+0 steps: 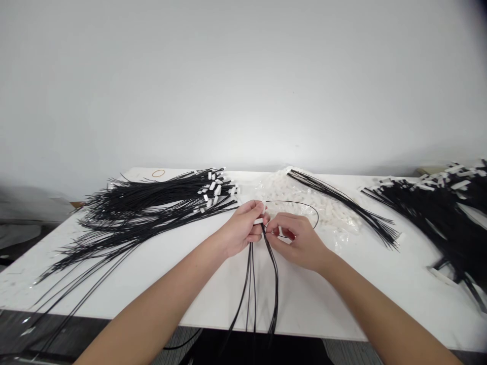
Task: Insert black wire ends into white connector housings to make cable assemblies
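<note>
My left hand point(247, 226) is closed around a small white connector point(258, 221) at the middle of the table. Several black wires point(274, 284) hang from about the hand and over the table's front edge. Close against it on the right, my right hand point(294, 238) pinches a thin black wire point(317, 215), which loops out behind the fingers and back toward the connector. The fingertips partly hide the wire's end and the connector's face, so I cannot tell whether the end is inside.
At left lies a large pile of black wires with white connectors point(152, 197). Behind my hands, a clear plastic bag of white connectors point(335, 215) has a loose wire bundle point(342, 200) across it. More black harnesses point(429, 218) cover the right end. A rubber band point(158, 173) sits near the wall.
</note>
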The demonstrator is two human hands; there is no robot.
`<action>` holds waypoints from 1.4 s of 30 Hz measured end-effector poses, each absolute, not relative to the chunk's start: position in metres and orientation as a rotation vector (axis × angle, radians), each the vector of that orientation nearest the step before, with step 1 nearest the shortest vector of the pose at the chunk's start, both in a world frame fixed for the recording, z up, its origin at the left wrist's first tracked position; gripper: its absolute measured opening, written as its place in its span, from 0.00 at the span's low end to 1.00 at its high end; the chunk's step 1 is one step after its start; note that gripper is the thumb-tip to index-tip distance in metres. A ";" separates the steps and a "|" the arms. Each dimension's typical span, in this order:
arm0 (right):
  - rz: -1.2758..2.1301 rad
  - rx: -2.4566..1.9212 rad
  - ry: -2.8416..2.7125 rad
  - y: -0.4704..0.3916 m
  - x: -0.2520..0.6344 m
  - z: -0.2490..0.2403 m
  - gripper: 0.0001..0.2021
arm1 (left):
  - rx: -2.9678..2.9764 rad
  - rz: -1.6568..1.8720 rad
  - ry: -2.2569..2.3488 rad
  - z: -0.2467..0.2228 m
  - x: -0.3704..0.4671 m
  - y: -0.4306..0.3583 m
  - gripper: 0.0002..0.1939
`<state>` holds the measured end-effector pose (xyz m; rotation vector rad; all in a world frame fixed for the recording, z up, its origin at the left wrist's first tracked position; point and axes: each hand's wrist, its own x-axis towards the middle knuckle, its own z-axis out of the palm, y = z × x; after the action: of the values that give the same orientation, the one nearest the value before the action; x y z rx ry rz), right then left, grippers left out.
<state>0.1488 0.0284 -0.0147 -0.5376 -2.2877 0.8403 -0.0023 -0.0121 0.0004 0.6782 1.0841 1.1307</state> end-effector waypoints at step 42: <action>1.685 -0.901 -1.964 0.030 0.152 -0.006 0.10 | 0.705 1.224 1.100 0.001 -0.002 -0.009 0.13</action>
<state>0.1517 0.0299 -0.0065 -0.9015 -1.9642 1.6855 -0.0015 -0.0095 0.0011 0.7048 1.0998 1.2242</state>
